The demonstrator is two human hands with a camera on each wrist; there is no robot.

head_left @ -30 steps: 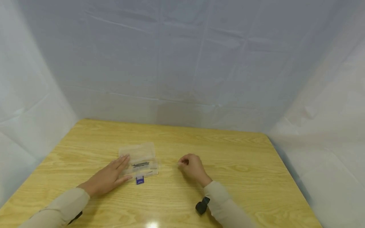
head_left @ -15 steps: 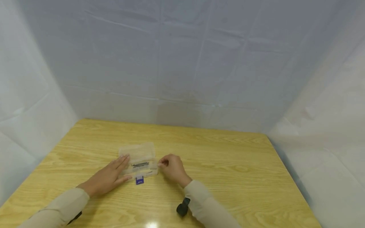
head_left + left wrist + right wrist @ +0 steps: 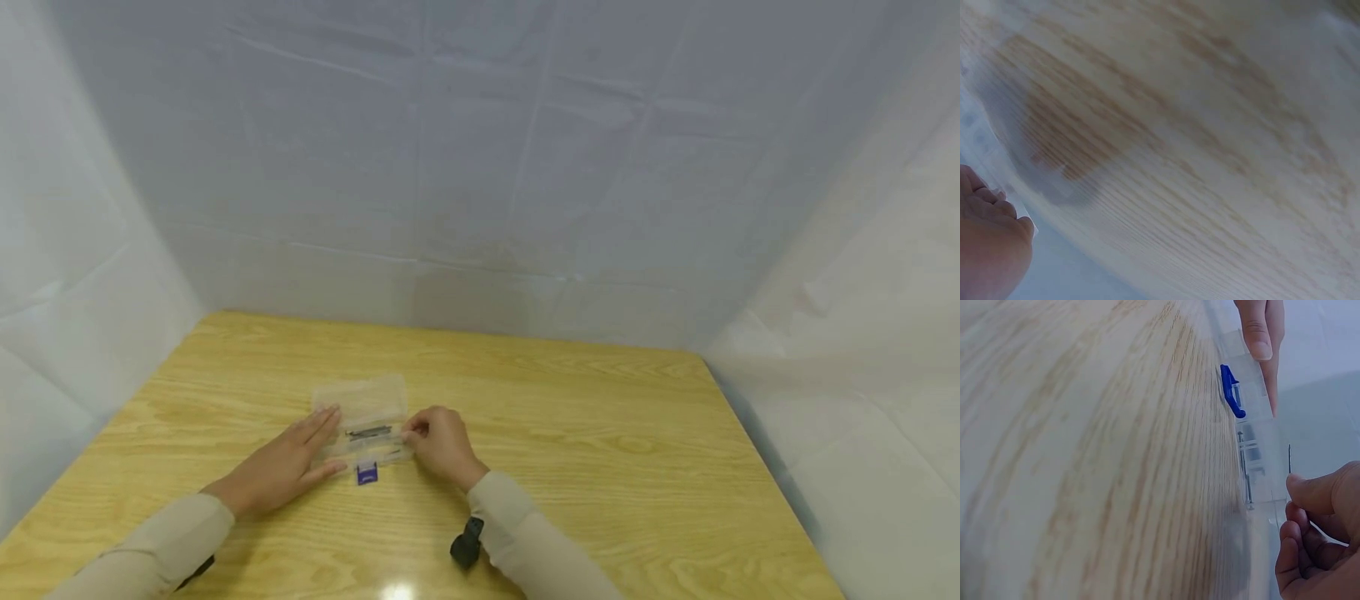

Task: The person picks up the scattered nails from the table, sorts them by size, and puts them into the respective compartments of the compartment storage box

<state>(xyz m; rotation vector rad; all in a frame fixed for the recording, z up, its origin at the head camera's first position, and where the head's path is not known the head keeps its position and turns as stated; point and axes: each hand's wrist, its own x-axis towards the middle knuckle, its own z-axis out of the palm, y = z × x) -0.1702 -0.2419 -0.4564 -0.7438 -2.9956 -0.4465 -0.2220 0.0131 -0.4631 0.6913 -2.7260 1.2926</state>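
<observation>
A clear plastic case [image 3: 362, 398] lies on the table with its lid folded back, and a blue latch [image 3: 367, 477] stands out at its front. Several thin dark nails [image 3: 369, 433] lie together inside, and a few more show in the front compartments. My left hand [image 3: 281, 467] rests flat along the case's left end, fingers straight. At the right end, my right hand [image 3: 444, 446] pinches one thin dark nail [image 3: 1289, 459] between thumb and forefinger. In the right wrist view that nail points up beside the case wall; its lower end is hidden by the fingertips.
The wood-grain table [image 3: 600, 450] carries the case left of its middle. White sheeting [image 3: 480, 167] hangs behind the table and at both sides. A black wrist device [image 3: 467, 546] hangs from the right sleeve.
My right hand has moved left across the table, from well right of the case to over its right end. The left hand and the case have stayed in place.
</observation>
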